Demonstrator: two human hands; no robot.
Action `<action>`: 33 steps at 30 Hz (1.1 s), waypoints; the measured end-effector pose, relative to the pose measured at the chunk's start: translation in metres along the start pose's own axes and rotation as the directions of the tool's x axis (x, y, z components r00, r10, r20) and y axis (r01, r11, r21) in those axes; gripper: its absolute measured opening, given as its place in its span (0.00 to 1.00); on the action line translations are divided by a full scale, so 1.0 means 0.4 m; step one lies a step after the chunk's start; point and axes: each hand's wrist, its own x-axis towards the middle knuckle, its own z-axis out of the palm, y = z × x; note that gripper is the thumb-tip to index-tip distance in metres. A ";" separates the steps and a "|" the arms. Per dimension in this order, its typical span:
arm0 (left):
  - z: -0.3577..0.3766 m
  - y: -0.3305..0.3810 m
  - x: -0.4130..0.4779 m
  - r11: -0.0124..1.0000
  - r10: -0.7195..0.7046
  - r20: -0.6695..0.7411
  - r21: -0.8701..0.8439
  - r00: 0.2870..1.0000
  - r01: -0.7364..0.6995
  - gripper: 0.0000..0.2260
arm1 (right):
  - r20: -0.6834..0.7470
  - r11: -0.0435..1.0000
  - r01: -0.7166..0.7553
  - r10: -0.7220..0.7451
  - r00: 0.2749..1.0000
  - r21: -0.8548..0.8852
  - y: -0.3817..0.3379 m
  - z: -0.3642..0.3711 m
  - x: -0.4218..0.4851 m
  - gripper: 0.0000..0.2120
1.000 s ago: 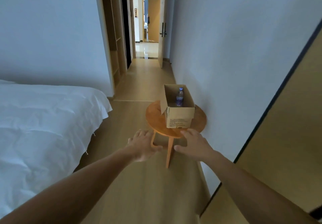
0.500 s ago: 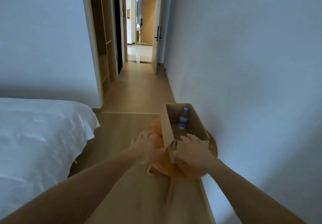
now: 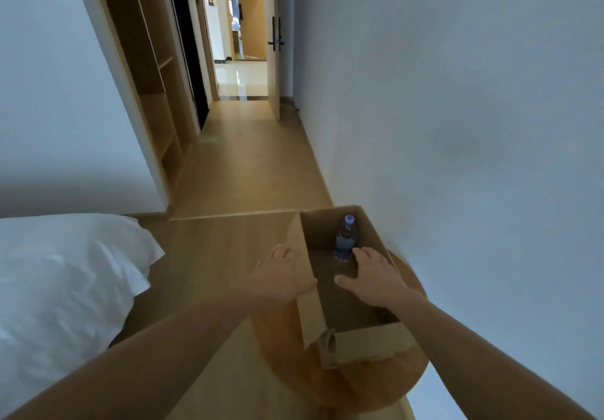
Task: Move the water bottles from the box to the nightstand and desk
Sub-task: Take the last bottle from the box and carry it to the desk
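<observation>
A: Hands first. Left?
B: Left hand point(image 3: 283, 275) lies against the left wall of the cardboard box point(image 3: 366, 343), from the outside. Fingers loose and extended, thumb at the rim. It grasps nothing.
A: Right?
B: Right hand point(image 3: 372, 277) is inside the box opening, palm down, fingers spread and unclenched. Fingertips point(image 3: 360, 252) are just beside the base of the water bottle point(image 3: 345, 240); contact cannot be confirmed. No grip on it.
A: Bottle position?
B: One bottle, upright, blue cap. It stands on the box floor at the far end, toward the far right corner.
A: Box?
B: Open-topped, on a round wooden table point(image 3: 359, 385). Its near left corner is crumpled. The table stands close against the white wall point(image 3: 457, 125) on the right.
A: Surroundings?
B: Bed point(image 3: 65, 272) with a white cover on the left, wooden floor point(image 3: 242, 174) between bed and table. Beyond is a corridor with open shelving point(image 3: 157, 92) on its left side and a door point(image 3: 277, 60) standing open at its end.
</observation>
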 end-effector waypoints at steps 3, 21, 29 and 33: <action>-0.019 0.019 0.164 1.000 -0.021 0.007 -0.003 1.000 0.021 0.36 | 0.022 1.000 -0.007 0.007 1.000 0.012 0.058 -0.001 0.176 0.39; -0.014 -0.027 0.817 0.995 0.065 0.085 0.069 0.994 -0.071 0.36 | 0.083 0.957 -0.212 0.199 0.976 0.196 0.181 0.110 0.848 0.44; 0.023 -0.089 0.880 0.986 0.141 0.142 0.066 0.980 -0.151 0.36 | -0.084 0.901 -0.262 0.307 0.948 0.345 0.179 0.218 0.860 0.31; 0.034 -0.106 0.884 0.986 0.144 0.148 0.057 0.978 -0.154 0.36 | -0.032 0.848 -0.237 0.286 0.958 0.473 0.168 0.261 0.865 0.34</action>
